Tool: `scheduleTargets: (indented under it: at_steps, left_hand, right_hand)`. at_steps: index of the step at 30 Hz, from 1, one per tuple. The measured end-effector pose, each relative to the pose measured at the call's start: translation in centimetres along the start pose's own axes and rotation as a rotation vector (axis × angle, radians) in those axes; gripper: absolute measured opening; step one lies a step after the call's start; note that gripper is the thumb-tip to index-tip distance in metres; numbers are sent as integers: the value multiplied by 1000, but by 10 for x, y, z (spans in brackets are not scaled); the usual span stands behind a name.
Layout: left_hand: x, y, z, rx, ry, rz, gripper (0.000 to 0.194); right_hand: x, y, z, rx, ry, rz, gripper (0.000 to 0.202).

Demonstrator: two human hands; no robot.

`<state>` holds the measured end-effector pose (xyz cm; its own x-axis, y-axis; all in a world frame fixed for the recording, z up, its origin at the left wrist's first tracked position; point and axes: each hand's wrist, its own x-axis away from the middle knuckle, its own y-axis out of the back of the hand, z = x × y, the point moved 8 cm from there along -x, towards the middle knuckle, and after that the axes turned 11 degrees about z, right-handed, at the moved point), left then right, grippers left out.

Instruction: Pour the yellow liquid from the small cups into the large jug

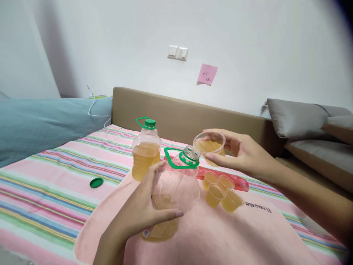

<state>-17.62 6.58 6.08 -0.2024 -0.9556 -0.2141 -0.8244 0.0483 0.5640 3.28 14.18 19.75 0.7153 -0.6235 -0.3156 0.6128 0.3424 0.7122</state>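
My left hand (pixel 150 202) grips a large clear plastic jug (pixel 182 184) round its body. The jug has a green carry handle, its mouth is uncapped, and amber liquid lies low inside as it leans to the right. Beside its mouth, my right hand (pixel 234 149) holds up a clear plastic cup (pixel 211 145) with amber liquid in it. Just below the cup stand several filled plastic cups (pixel 216 195), grouped together on a pink mat (pixel 209 239). A loose green cap (pixel 96 182) lies on the striped cloth at the left.
A second jug (pixel 146 154), capped in green and partly filled, stands behind on the left. Red plastic packaging (pixel 239 182) lies behind the cups. Striped cloth (pixel 55 187) spreads under the mat. A brown headboard (pixel 165 110) and grey cushions (pixel 300 117) border the back.
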Motion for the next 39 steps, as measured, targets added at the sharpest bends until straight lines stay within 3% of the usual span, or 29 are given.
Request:
scheduleTargets:
  at_steps: [27,39]
  left_hand:
    - [0,0,4,0,7,-1,105]
    - [1,0,6,14,-15,-2,105]
  right_hand:
    - [-5,2,18,195,2,78,49]
    - [-7,0,40,253,-11,113,43]
